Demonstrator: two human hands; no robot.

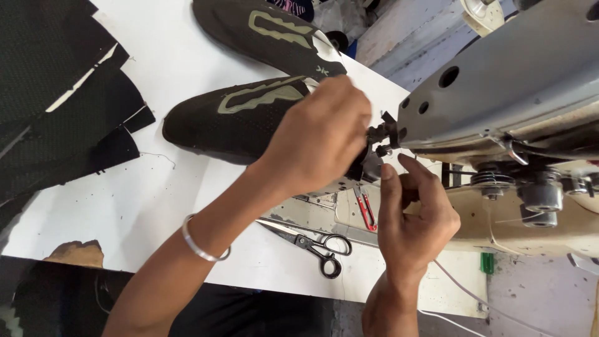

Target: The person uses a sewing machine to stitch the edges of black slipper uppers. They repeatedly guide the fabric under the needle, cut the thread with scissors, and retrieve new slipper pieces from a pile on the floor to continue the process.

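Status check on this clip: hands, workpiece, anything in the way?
Left hand on black shoe upper at sewing machine. Right hand at needle area, grip unclear. Scissors lie nearer the body.

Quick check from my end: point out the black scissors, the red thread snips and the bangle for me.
black scissors (324,249): head view, on the handle loops.
red thread snips (367,209): head view, on the red handle.
bangle (201,244): head view, on the metal band at the left wrist.

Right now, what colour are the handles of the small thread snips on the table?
Red; the thread snips lie between the hands, seen from the head camera.
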